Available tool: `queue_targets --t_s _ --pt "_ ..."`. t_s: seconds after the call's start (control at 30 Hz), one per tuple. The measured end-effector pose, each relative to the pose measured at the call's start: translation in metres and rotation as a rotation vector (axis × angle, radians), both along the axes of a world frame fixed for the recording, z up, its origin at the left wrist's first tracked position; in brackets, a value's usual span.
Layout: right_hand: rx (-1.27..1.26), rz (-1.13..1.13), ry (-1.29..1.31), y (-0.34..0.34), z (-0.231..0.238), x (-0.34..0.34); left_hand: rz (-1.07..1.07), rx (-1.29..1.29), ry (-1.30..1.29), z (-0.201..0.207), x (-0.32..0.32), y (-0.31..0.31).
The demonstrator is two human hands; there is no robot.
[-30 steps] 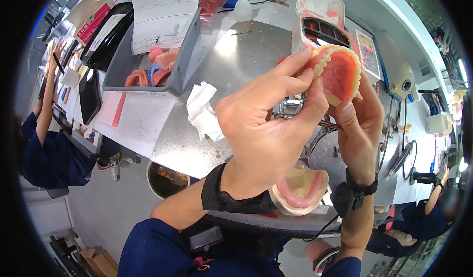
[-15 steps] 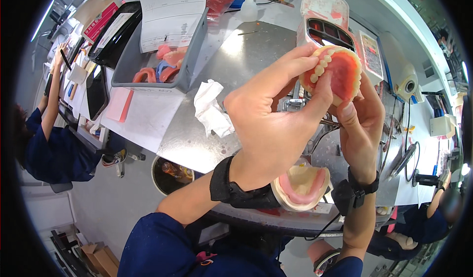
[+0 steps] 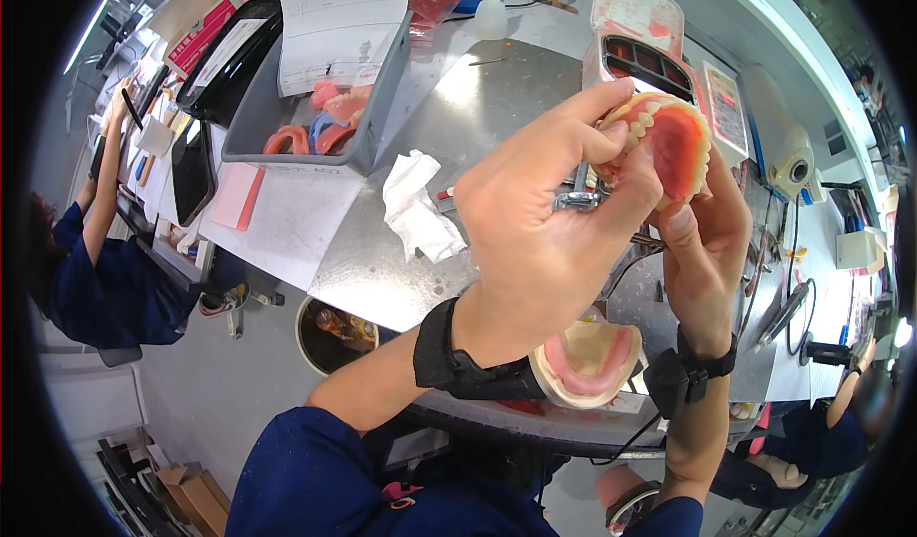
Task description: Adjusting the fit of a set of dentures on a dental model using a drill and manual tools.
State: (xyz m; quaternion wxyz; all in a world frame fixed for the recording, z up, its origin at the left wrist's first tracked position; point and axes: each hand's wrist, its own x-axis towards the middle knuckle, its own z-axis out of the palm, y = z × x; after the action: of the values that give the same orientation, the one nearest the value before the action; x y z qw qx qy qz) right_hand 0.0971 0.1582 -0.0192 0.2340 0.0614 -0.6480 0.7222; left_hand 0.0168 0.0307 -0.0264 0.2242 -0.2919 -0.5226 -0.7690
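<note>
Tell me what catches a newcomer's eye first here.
Probably the denture first, cream-toothed and reddish-pink, held up by the left hand and right hand, right of centre. Below them in view sits a pink-rimmed dental cast. A crumpled white tissue lies on the metal sheet, left of the left hand.

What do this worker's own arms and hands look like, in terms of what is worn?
The left hand and right hand are ungloved. Black straps circle both wrists, the right carrying a boxy black device. Short sleeves are dark navy.
</note>
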Motion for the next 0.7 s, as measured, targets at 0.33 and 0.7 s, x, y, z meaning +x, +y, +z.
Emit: queue_targets --t_s 0.33,0.7 --pt "-0.003 0.009 -0.013 0.0017 -0.0005 -0.0001 -0.014 0.014 -0.026 -0.0009 -0.0009 0.0004" --pt "-0.006 -0.017 -0.034 0.0010 -0.0005 0.0001 0.018 0.037 -0.028 -0.0021 0.0007 0.0009"
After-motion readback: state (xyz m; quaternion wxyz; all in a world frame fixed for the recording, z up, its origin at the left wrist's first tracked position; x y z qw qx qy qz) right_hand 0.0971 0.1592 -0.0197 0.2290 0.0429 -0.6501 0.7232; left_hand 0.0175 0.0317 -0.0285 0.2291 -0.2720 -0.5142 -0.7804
